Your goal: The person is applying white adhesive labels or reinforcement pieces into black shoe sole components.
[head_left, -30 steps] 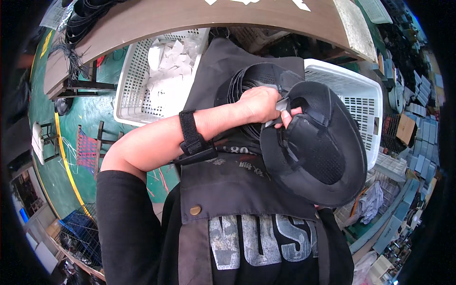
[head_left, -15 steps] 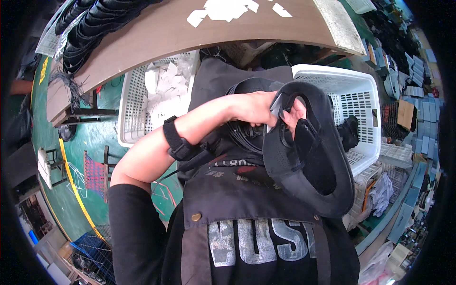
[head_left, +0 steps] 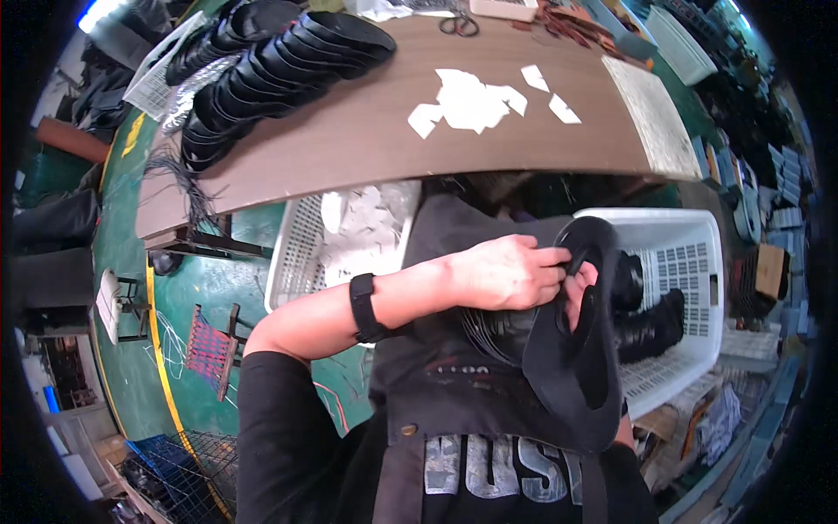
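A black shoe upper (head_left: 559, 371) with a wide, flat outer edge is held upright above my lap. My left hand (head_left: 511, 272) comes across from the left, its thumb and fingers pinched at the top of the upper's opening. My right hand (head_left: 578, 293) is behind the upper. Only some of its fingers show through the opening, closed against the inner edge, and the rest is hidden. Under my left hand, on the dark apron (head_left: 463, 393), lies a layered bundle of black pieces (head_left: 493, 336), partly covered.
White crates stand under the table edge: one with white paper scraps (head_left: 358, 231), another crate (head_left: 711, 332) with black shoe pieces (head_left: 650, 332). On the brown table (head_left: 349, 140) are stacked black uppers (head_left: 288, 79), white cut pieces (head_left: 476, 100) and scissors (head_left: 459, 25). Black cords (head_left: 188, 188) hang off its left corner.
The view has tilted up, showing more tabletop. The upper has turned more edge-on. My left hand now pinches its top edge, and the pale piece that was by its fingers no longer shows.
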